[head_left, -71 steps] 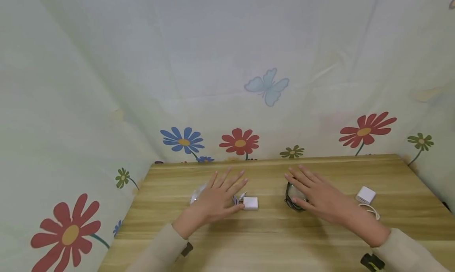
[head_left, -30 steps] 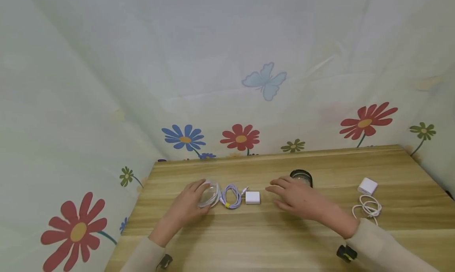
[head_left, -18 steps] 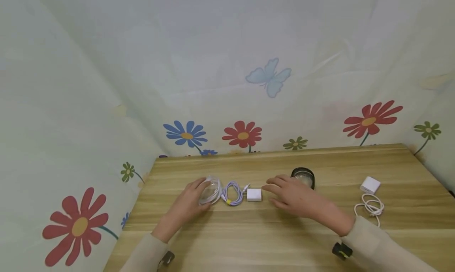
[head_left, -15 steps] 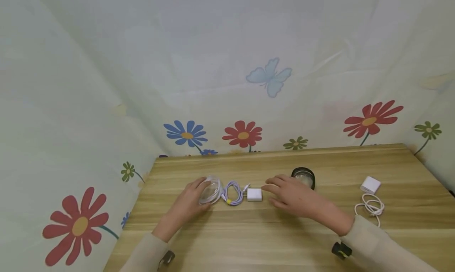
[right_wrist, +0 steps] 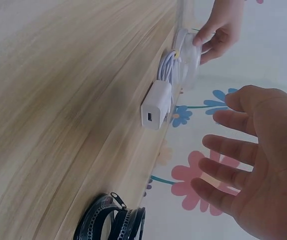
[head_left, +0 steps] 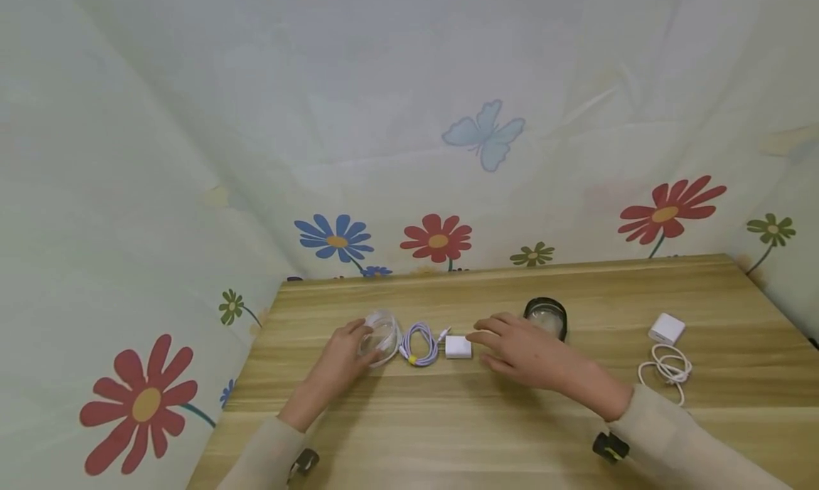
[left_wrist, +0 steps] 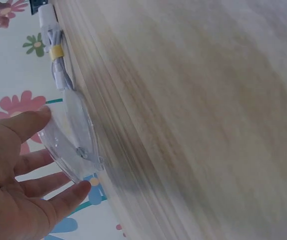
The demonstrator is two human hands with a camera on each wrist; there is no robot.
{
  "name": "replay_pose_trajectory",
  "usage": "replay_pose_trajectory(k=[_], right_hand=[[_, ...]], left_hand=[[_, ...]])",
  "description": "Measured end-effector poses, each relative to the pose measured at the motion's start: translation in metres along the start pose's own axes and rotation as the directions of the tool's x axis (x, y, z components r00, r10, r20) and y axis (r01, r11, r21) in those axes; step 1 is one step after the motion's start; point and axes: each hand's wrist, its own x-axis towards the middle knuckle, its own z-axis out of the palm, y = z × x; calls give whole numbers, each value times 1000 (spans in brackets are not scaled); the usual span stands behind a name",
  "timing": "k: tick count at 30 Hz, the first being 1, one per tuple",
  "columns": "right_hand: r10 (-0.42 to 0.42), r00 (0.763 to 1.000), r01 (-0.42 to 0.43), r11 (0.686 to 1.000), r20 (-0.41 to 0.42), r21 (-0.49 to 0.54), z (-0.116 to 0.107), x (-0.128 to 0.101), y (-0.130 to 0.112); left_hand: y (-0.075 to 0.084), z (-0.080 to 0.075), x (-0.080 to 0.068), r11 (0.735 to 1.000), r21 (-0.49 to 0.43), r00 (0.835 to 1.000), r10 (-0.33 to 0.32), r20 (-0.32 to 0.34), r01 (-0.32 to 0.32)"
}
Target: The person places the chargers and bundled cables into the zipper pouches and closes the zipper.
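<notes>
L hand (head_left: 339,355) has hold of clear round case (head_left: 382,333) by its rim, thumb one side, fingers the other; case sits on the wood tbl (head_left: 435,419), left end of the row. Upper shell looks tilted off the base in L wrist view, but clear plastic = hard to read, can't be sure.

R hand (head_left: 527,351) released, nothing in it, fingers spread & slightly bent. Hovers nr white charger (head_left: 458,347); head view has a fingertip at its edge, R wrist shows a gap, so no contact. Charger's USB port faces R hand side.

Purple cable (head_left: 419,344), coiled w/ yellow tie (head_left: 412,360), lies between clear case & charger. Black zip case (head_left: 547,318) w/ see-through top on tbl just beyond R hand, partly hidden by it in head view.

Far right: 2nd white adapter (head_left: 667,328), looped white cord (head_left: 668,368) just in front of it. Floral backdrop (head_left: 371,84) behind tbl.
</notes>
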Motion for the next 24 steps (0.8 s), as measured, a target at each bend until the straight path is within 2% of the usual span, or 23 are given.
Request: replay_pose_trajectory(k=[6, 16, 21, 24], right_hand=[[-3, 1000, 3, 1000, -8, 20, 0, 5, -5], [-66, 997, 67, 998, -42, 17, 8, 24, -11], [-44, 999, 46, 996, -27, 74, 12, 34, -16], [-28, 1000, 28, 996, -5, 86, 15, 40, -19]], left_hand=[[1, -1, 0, 998, -32, 999, -45, -13, 45], [4, 1, 0, 998, -55, 998, -24, -54, 21], [5, 5, 0, 999, -52, 995, -5, -97, 0], [7, 6, -1, 997, -78, 992, -29, -120, 20]])
